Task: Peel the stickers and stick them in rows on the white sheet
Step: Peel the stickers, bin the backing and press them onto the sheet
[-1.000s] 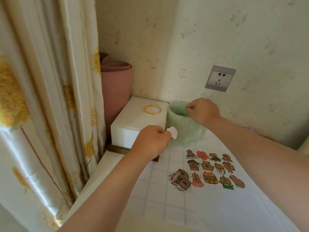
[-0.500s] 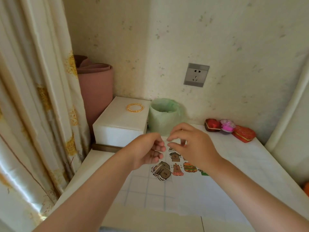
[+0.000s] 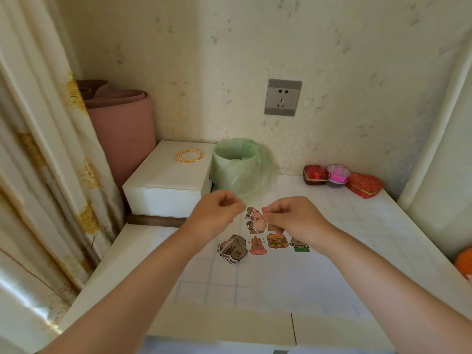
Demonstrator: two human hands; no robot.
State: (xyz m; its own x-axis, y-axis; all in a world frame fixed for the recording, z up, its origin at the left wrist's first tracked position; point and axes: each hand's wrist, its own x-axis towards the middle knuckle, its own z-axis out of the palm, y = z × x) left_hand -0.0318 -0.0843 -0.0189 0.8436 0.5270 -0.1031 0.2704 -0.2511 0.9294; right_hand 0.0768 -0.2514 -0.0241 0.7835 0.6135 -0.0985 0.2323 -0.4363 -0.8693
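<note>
Right hand [image 3: 293,221] pinches a brown cartoon-animal paper sticker [image 3: 258,221] over the white sheet [image 3: 278,255]; left hand [image 3: 219,213] is curled, and we can't tell if it holds anything.
Right hand hides part of the stuck rows; rubber-banded sticker stack [image 3: 233,249] sits just left, with the green bag-lined bin [image 3: 237,167] behind.

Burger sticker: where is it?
Head view, centre: the burger sticker is on the white sheet, between the lotus sticker and green sticker, below the right hand.
</note>
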